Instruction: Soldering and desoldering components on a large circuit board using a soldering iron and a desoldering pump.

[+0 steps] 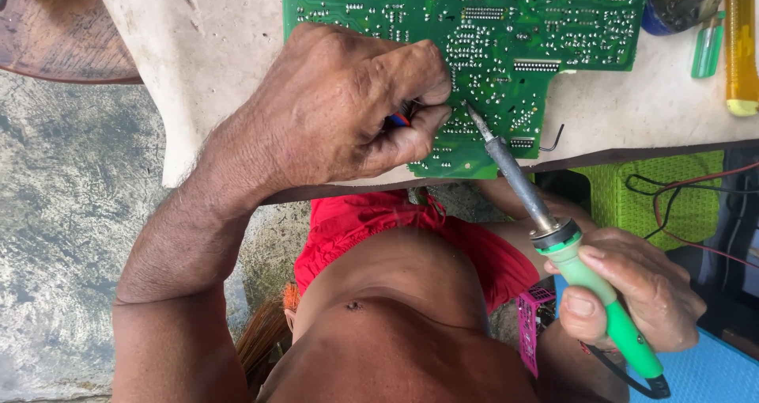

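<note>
My left hand [340, 110] is pinched shut on a small red-and-blue piece [399, 120], thumb and forefinger pressing it against the solder side of the green circuit board [506, 31]; what the piece is I cannot tell, since the fingers hide most of it. The board lies flat on the pale worktop [229, 47], its near edge at the table's front lip. I judge it light and stiff but fragile: it should be held by its bare edges, never flexed, and kept from sliding on the smooth top by the downward press I already give it. Just right of my fingertips the soldering iron [553, 237] brings its tip [472, 114] to the board's joints. My right hand [632, 292] is wrapped around the green handle, well behind the metal shaft; that shaft is surely hot, so the handle is the only safe hold. Farther right lie a green lighter [706, 51] and a yellow tube [742, 47].
</note>
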